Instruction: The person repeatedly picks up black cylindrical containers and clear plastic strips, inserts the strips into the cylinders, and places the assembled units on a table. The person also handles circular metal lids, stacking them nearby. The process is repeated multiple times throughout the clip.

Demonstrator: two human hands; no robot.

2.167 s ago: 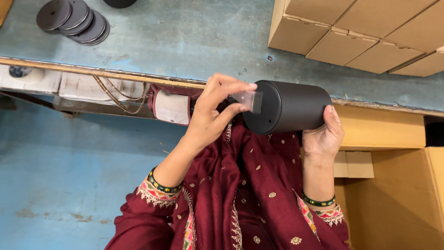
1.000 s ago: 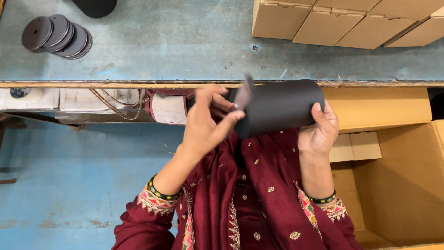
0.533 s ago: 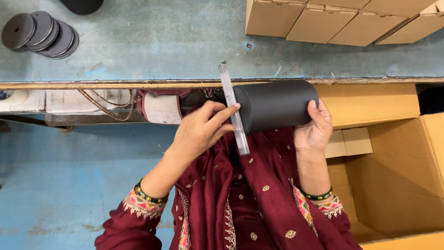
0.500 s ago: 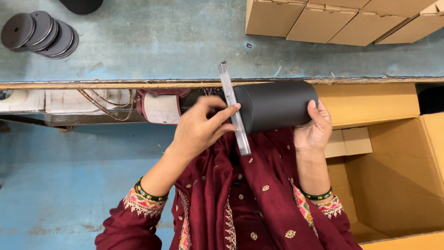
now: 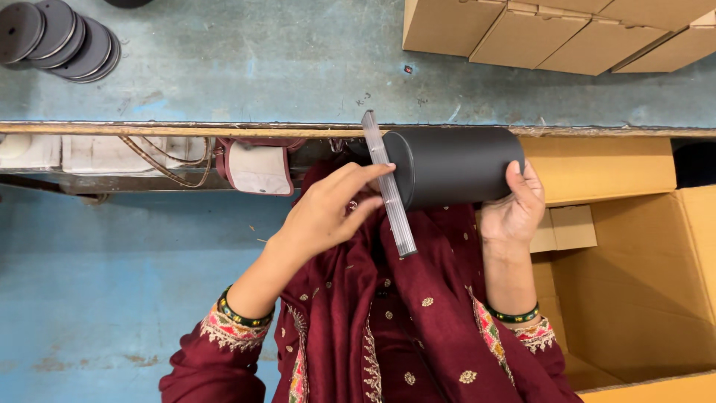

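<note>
A matt black cylinder (image 5: 455, 166) lies on its side in front of my chest, just below the bench edge. My right hand (image 5: 513, 209) grips its right end from underneath. My left hand (image 5: 328, 213) holds a clear ribbed disc (image 5: 388, 183), seen edge-on, against the cylinder's open left end, with the fingertips pressing on the disc's left face. Both arms are in dark red embroidered sleeves with bangles at the wrists.
The blue-grey workbench (image 5: 246, 67) carries a stack of black round lids (image 5: 56, 41) at the far left and closed cardboard boxes (image 5: 552, 33) at the top right. An open cardboard carton (image 5: 641, 283) stands to my right. A small pouch (image 5: 257, 168) hangs under the bench edge.
My left hand turned the clear disc from flat in the fingers to edge-on and set it against the cylinder's left end. The cylinder and my right hand hardly moved.
</note>
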